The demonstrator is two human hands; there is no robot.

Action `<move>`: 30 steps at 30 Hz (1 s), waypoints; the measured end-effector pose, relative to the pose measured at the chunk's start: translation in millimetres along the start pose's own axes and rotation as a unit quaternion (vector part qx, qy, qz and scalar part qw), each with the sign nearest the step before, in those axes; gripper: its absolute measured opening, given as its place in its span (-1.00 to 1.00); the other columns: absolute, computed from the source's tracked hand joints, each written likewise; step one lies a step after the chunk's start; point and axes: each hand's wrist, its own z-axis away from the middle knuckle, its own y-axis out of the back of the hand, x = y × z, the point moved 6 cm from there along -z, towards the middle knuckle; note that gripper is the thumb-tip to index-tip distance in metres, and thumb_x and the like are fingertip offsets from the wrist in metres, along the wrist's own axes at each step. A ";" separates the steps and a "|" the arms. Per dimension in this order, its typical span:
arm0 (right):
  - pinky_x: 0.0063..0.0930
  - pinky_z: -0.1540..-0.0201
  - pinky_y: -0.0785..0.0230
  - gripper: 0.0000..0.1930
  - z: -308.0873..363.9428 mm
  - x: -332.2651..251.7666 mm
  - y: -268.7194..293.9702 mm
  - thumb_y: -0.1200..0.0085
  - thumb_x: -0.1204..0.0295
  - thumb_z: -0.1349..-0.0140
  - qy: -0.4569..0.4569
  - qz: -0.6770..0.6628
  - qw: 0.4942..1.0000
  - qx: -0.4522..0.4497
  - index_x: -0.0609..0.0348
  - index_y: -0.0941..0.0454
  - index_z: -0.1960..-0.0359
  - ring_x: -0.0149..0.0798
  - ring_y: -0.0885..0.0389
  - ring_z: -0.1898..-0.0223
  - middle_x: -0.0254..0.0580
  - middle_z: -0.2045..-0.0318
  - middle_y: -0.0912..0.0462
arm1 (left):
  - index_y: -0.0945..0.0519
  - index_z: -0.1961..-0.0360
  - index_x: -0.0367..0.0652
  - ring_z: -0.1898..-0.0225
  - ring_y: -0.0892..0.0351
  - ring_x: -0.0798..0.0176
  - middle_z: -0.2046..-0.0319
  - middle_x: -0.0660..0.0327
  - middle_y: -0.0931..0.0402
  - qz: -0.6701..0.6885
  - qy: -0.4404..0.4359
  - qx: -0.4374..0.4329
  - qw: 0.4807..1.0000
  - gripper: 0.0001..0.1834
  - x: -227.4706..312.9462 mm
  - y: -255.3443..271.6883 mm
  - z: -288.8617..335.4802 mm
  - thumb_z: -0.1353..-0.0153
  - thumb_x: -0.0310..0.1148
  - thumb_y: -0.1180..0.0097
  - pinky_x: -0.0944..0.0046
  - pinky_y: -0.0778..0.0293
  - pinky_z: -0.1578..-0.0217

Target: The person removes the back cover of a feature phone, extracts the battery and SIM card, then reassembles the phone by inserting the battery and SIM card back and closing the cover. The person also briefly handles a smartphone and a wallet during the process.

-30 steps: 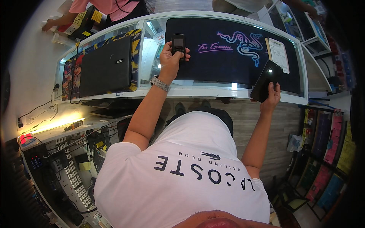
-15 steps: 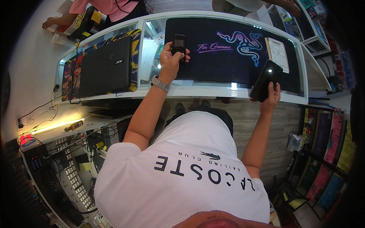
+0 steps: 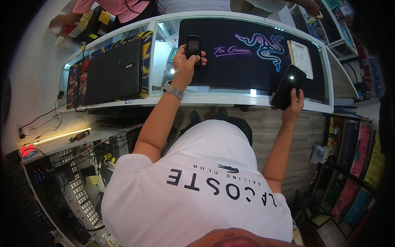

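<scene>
Far L: black unit w/ lit red digits (image 3: 38,175) on the side bench; a bright yellowish light tube (image 3: 61,136) runs along the wall edge, cables nr it. Small-parts organizer (image 3: 82,193) lower down, many pale cells. Top L: another person's hand (image 3: 61,19) reaches out by stacked boxes (image 3: 100,20), pink top (image 3: 135,10) just R of them.

White-framed glass counter (image 3: 222,100) spans the upper mid. On its L part: closed dark laptop (image 3: 113,76) on a patterned mat (image 3: 145,76), yellow/blue edge showing.

Next R, person's L hand (image 3: 183,70) grips a small black phone (image 3: 193,46), held upright over the counter, screen up top; thumb lies across the lower part, fingertips show past the R edge. Metal watch (image 3: 173,90) on L wrist.

Wide black mat (image 3: 222,72) under/behind that phone, w/ colored snake logo (image 3: 265,49) approx R of ctr. R hand (image 3: 293,106), well apart from L, is clamped on a larger dark phone (image 3: 286,88), tilted, over the counter's front edge; thumb on top, bright spot nr upper end (lamp or glare, can't tell). Clipboard w/ paper (image 3: 301,61) just beyond. Far R: rack w/ colored panels (image 3: 358,164).
</scene>
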 end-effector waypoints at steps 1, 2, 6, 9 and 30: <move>-0.60 0.05 -0.52 -0.83 0.0 0.4 0.4 -0.16 0.40 -0.48 0.000 -0.002 1.000 0.002 0.19 -0.60 0.02 -0.48 -0.68 0.16 -0.28 0.15 -0.74 | -0.38 -0.09 -0.31 0.30 -0.75 0.16 0.20 -0.06 -0.66 0.005 0.001 0.000 1.000 -0.61 -0.2 -0.3 -0.2 -0.22 -0.68 -0.05 0.23 -0.75 0.23; -0.60 0.05 -0.52 -0.83 0.1 1.0 0.8 -0.16 0.39 -0.48 -0.001 -0.004 1.000 0.003 0.19 -0.60 0.02 -0.48 -0.68 0.16 -0.28 0.16 -0.74 | -0.38 -0.09 -0.31 0.30 -0.75 0.16 0.20 -0.06 -0.66 0.002 0.001 -0.001 1.000 -0.61 -0.2 -0.1 -0.3 -0.22 -0.68 -0.05 0.23 -0.75 0.22; -0.61 0.06 -0.52 -0.83 0.0 0.0 -0.8 -0.17 0.39 -0.47 -0.005 -0.008 1.000 0.005 0.19 -0.60 0.02 -0.49 -0.68 0.16 -0.29 0.17 -0.74 | -0.39 -0.09 -0.31 0.30 -0.75 0.15 0.20 -0.06 -0.66 -0.002 -0.002 -0.001 1.000 -0.61 -0.2 1.0 -0.2 -0.22 -0.68 -0.04 0.22 -0.75 0.21; -0.61 0.06 -0.52 -0.83 -0.9 1.1 0.8 -0.17 0.38 -0.47 0.001 0.000 1.000 0.003 0.18 -0.60 0.03 -0.49 -0.68 0.17 -0.29 0.17 -0.74 | -0.39 -0.05 -0.30 0.31 -0.74 0.20 0.22 -0.02 -0.66 0.004 -0.003 0.002 1.000 -0.64 1.3 -0.5 0.7 -0.22 -0.68 -0.02 0.24 -0.74 0.23; -0.62 0.03 -0.52 -0.82 -1.3 5.0 4.5 -0.20 0.40 -0.46 -0.002 -0.009 1.000 0.005 0.16 -0.59 0.00 -0.49 -0.68 0.14 -0.30 0.14 -0.73 | -0.41 -0.08 -0.30 0.35 -0.75 0.19 0.25 -0.04 -0.67 -0.008 0.002 0.004 1.000 -0.61 1.2 0.1 1.3 -0.19 -0.67 -0.02 0.23 -0.74 0.28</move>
